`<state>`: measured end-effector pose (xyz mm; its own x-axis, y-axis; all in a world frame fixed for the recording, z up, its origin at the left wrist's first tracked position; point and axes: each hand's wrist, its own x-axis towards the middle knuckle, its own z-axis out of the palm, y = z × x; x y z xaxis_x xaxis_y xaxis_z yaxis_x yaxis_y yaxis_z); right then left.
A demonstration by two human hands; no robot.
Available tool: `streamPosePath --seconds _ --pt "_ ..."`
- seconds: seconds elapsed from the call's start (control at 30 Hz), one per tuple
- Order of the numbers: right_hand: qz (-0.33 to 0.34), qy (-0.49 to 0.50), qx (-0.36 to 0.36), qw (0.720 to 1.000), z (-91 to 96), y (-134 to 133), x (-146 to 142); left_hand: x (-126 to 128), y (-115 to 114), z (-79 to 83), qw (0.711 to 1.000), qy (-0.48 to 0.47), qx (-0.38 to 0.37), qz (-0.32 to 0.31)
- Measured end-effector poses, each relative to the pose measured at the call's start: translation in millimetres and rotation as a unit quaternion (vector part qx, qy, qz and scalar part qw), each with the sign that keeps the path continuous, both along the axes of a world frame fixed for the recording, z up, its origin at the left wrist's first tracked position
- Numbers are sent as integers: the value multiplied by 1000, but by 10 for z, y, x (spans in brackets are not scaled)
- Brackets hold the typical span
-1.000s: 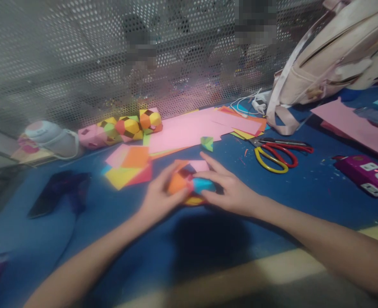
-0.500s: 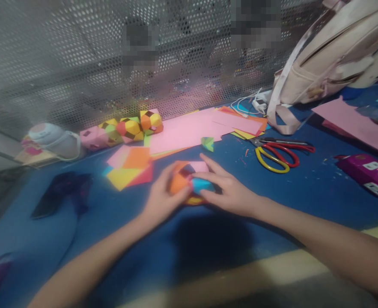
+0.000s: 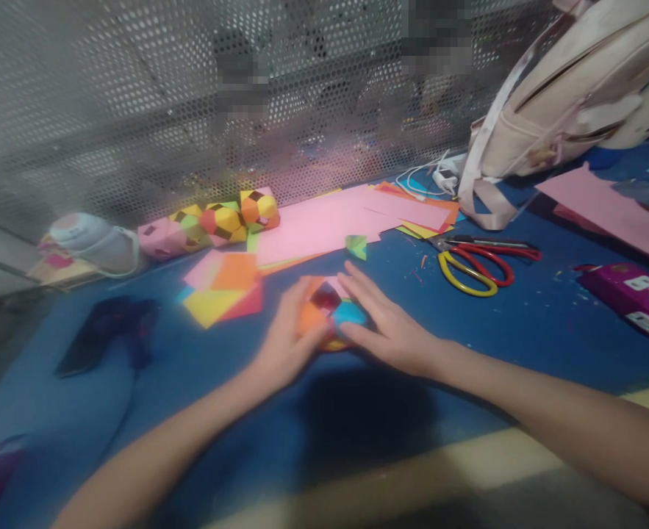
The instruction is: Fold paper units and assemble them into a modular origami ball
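Head view, hands (image 3: 401,334) around paper ball (image 3: 332,312), blue table (image 3: 522,330), perforated screen (image 3: 302,125) (see-through)

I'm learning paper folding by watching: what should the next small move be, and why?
Probably a gentle inward press on the multicoloured paper ball: the left hand and right hand cup it from opposite sides, thumbs toward its near side, which seems to suit squeezing.

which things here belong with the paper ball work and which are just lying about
Likely part of the job:
paper ball, between left hand and right hand
small green paper piece
fanned paper squares
pink sheets
scissors
row of paper balls

Probably just lying about:
backpack
bottle
white charger
purple box
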<state>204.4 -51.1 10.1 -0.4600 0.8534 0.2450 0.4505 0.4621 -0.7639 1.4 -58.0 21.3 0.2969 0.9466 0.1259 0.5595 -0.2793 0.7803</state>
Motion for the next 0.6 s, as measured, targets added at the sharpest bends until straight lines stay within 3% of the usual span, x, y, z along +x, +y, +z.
streamPosePath --seconds 0.23,0.47,0.6 --pt "-16 9 -14 1000 -51 -38 -70 28 5 -39 1000 -1 -6 13" --pt "-13 68 -39 997 25 -25 25 -37 -2 20 986 -148 -52 49" --pt "-21 96 -34 995 53 -35 41 -101 -7 -3 982 -178 -47 37"
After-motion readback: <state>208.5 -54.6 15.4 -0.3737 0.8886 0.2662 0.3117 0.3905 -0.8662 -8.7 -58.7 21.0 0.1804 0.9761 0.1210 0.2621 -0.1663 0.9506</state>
